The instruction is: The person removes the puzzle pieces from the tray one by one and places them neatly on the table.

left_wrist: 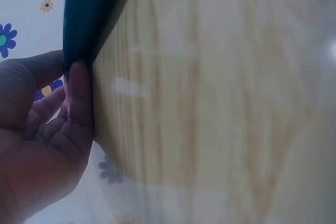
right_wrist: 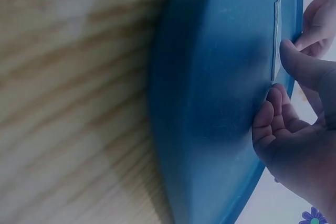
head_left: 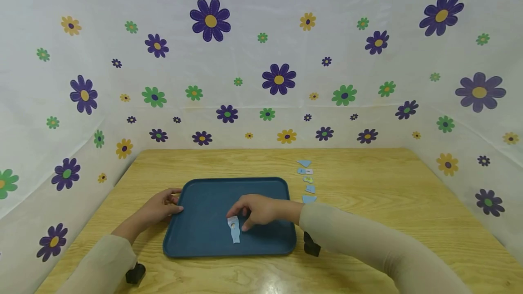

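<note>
A dark blue tray (head_left: 196,239) lies on the wooden table. My left hand (head_left: 160,208) grips its left rim, thumb on the upper side and fingers beneath, as the left wrist view shows at the tray's edge (left_wrist: 86,19). On the tray lies a narrow paper piece (head_left: 234,230), pale blue with a white upper end and a small print. Over it is my right hand (head_left: 257,210), forefinger at the white end and thumb apart at the right side. In the right wrist view the paper piece (right_wrist: 276,35) appears nearly edge-on, by the thumb and fingertips.
Right of the tray, several small paper pieces form a column: a blue triangle (head_left: 304,163), a blue-and-white strip (head_left: 304,171), a green-printed piece (head_left: 308,179) and blue pieces nearer me, one (head_left: 309,199) beside the right forearm. A flower-patterned cloth (head_left: 245,58) surrounds the table (head_left: 367,185).
</note>
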The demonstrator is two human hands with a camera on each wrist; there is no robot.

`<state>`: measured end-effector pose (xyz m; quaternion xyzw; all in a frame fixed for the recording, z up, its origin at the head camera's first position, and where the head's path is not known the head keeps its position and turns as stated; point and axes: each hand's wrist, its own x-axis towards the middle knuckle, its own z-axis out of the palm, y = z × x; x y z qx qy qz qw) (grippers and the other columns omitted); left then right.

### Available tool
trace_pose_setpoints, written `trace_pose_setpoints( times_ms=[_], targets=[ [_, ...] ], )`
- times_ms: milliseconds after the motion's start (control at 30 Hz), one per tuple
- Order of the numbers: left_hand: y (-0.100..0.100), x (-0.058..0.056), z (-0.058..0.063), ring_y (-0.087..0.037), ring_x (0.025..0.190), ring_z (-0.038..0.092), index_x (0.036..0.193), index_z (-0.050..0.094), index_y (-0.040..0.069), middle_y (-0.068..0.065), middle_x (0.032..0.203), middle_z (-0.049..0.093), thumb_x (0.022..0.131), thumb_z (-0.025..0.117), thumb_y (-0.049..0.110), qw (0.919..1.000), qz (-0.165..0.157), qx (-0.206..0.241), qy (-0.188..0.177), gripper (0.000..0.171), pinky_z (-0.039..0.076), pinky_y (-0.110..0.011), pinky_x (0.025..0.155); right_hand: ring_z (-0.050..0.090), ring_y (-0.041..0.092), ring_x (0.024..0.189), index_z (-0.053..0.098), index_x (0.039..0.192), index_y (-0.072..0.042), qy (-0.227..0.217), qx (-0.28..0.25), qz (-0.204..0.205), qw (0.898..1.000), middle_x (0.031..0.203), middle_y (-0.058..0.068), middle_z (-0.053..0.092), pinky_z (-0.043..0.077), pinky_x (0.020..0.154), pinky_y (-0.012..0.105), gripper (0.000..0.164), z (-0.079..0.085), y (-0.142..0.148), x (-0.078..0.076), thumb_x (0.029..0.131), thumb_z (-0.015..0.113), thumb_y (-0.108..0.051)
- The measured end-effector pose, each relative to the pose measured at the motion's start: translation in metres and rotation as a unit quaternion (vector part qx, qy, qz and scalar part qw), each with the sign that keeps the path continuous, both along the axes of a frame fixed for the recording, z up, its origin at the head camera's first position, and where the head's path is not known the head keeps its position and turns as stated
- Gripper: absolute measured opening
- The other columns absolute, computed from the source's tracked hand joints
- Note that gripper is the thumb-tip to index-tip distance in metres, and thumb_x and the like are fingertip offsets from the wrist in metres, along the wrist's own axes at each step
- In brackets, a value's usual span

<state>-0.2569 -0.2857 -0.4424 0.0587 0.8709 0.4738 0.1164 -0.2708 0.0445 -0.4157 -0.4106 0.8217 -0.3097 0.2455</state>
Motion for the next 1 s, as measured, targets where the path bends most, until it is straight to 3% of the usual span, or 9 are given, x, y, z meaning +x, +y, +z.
trace_pose_setpoints(
  times_ms=[267,600,1000],
  targets=[
    [0.000,0.001,0.002,-0.025,0.089,0.055,0.143,0.036,-0.007,-0.015,0.107,0.053,0.094,0.064,0.007,1.0000,0.003,-0.001,-0.003,0.059,0.049,-0.037,0.070,0.050,0.012,0.092,0.064,0.130,-0.020,0.021,0.040,0.052,0.998,0.116,-0.005,0.052,0.044,0.078,0.022,0.053,0.004,-0.009,-0.003,0.082,0.076,-0.002],
    [0.000,0.001,0.002,-0.025,0.086,0.054,0.143,0.036,-0.006,-0.014,0.105,0.053,0.093,0.064,0.008,1.0000,0.004,-0.005,-0.001,0.059,0.048,-0.037,0.068,0.046,0.014,0.087,0.066,0.128,-0.022,0.037,0.071,0.072,0.994,0.108,-0.005,0.050,0.040,0.075,0.020,0.048,0.006,-0.013,-0.005,0.084,0.076,-0.006],
    [0.001,0.000,0.000,-0.025,0.087,0.054,0.143,0.036,-0.006,-0.014,0.105,0.052,0.093,0.064,0.008,0.9999,0.004,-0.010,0.000,0.059,0.048,-0.037,0.069,0.049,0.012,0.086,0.069,0.107,-0.015,0.032,0.047,0.044,0.997,0.102,-0.005,0.050,0.041,0.074,0.021,0.025,0.009,-0.010,-0.002,0.084,0.075,-0.006]
  ],
)
